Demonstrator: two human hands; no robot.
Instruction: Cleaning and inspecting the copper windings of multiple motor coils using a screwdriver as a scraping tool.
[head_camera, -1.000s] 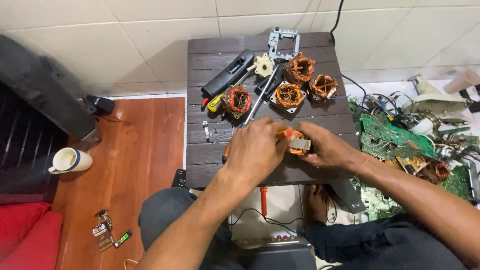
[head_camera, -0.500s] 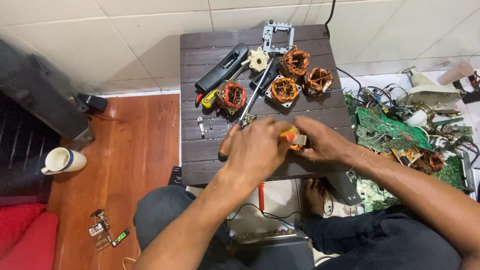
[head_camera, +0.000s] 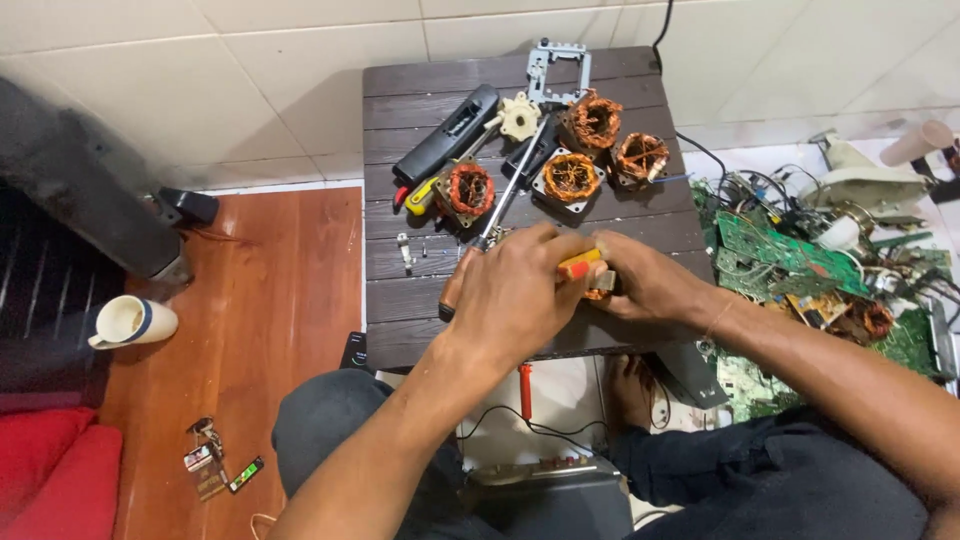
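Both hands meet over the near half of the dark slatted tabletop (head_camera: 400, 330). The left hand (head_camera: 515, 295) is curled shut over a small part that it hides almost wholly; the right hand (head_camera: 650, 285) closes on the same piece from the other side, fingers pinched around an orange-and-yellow handled tool (head_camera: 580, 265) whose tip disappears between the palms. A trace of copper shows beneath the tool, so the held piece is judged to be a small wound motor part, though it cannot be identified with certainty. Toward the far edge lie four copper-wound stators (head_camera: 570, 175), all separated from any housing, with a long screwdriver (head_camera: 510, 195) lying diagonally between them, a black handset-shaped casing (head_camera: 445, 135) at the far left, a white toothed gear (head_camera: 518, 115) and a metal bracket (head_camera: 556, 60) at the far edge. Off the right edge sits a heap of green circuit boards (head_camera: 790, 250). Judged from this layout, four units appear finished and the held one remains in work.
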